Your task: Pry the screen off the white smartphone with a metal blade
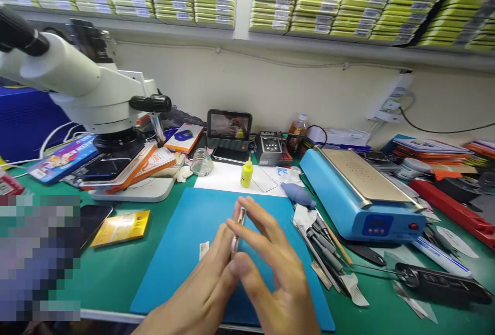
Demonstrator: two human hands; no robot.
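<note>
Head view, both hands' fingers [251, 221] pinching thin phone [238, 229] edgewise, yellow bottle [246, 172] capped, contents unclear.

Pixelated block [38, 257] over the left bench — thin edge-on device [238, 229] mostly hidden between both hands' fingers [253, 221].

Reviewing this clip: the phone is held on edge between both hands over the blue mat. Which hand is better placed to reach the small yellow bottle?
Probably the right hand. Its fingers reach forward past the phone toward the yellow bottle, which stands just beyond on the white sheet. The left hand sits lower, bracing the phone.
</note>
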